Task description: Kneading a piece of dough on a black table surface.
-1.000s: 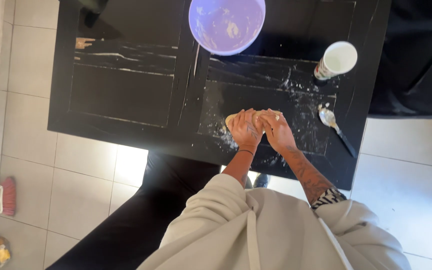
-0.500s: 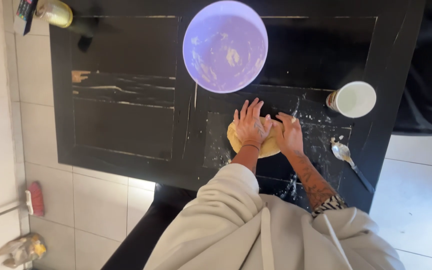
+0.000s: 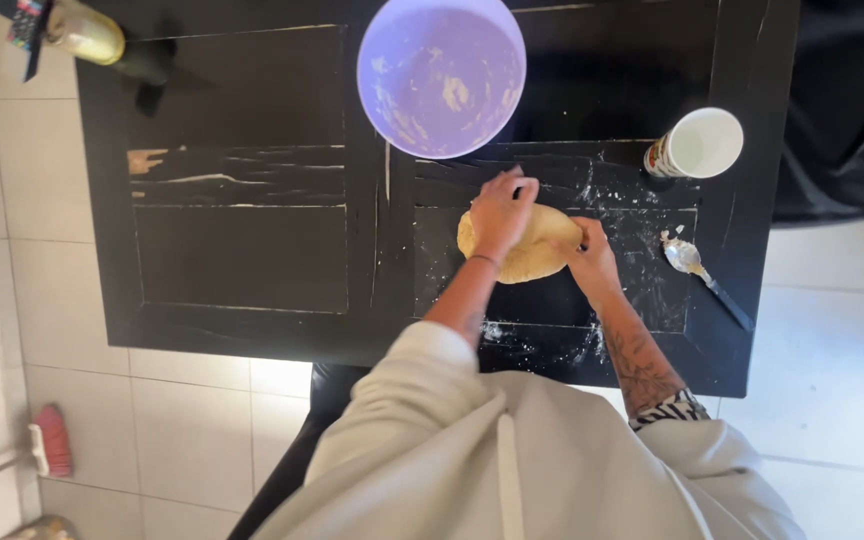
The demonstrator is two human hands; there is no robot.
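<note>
Pale floor tiles surround a black worktop (image 3: 242,250) dusted with flour at the centre right of the head view. Against half a second ago, the dough (image 3: 532,245) has spread from a small lump into a broader, flatter oval, so the pressing looks to be working. It lies at frame centre, just below the purple bowl (image 3: 441,75). The left hand (image 3: 500,212) now rests on top of it, fingers spread and flat, gripping nothing; the right hand (image 3: 590,258) cups its right edge, its grip half closed on the dough. A white cup (image 3: 702,143) stands upper right, with a spoon (image 3: 697,270) below it.
</note>
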